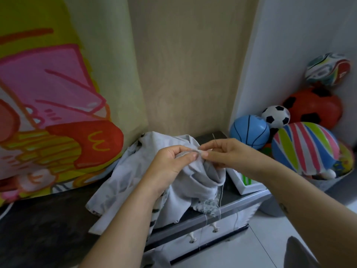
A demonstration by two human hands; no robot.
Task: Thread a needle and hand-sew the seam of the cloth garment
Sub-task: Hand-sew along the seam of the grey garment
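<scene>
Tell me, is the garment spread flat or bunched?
Bunched: the garment hangs in folds, pinched by the left hand; right hand holds the needle.

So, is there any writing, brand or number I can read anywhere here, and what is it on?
None can be read for certain.
Patterned ball at top right: printed marks, too blurred to read.
Cartoon-print cloth on the left: yellow squiggles, drawing rather than letters.
Grey garment: no label shows.
</scene>
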